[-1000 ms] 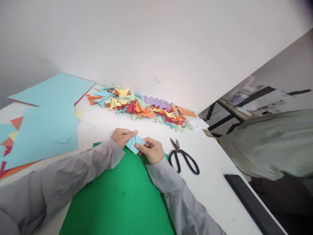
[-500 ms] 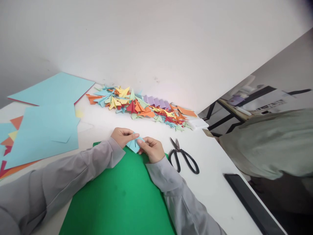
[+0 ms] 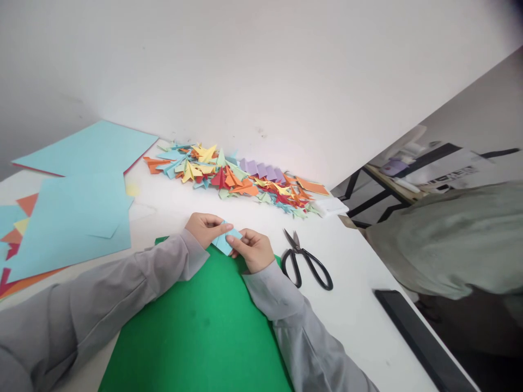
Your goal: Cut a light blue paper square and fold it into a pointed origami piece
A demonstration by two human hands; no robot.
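Observation:
My left hand (image 3: 204,227) and my right hand (image 3: 253,250) meet over the far edge of a large green sheet (image 3: 200,332). Between them they pinch a small folded light-blue paper piece (image 3: 225,240). Left fingers press its upper left side, while the right thumb and fingers grip its right side. Most of the piece is covered by the fingers. Both arms wear grey sleeves.
Black scissors (image 3: 306,264) lie just right of my right hand. A long heap of coloured folded paper shapes (image 3: 232,179) runs along the wall. Light-blue sheets (image 3: 77,212) lie at the left. A dark flat object (image 3: 420,340) and a person in pale green (image 3: 453,245) are at the right.
The hands have closed in a little on the blue piece, which now shows less between the fingers. Nothing else has moved.

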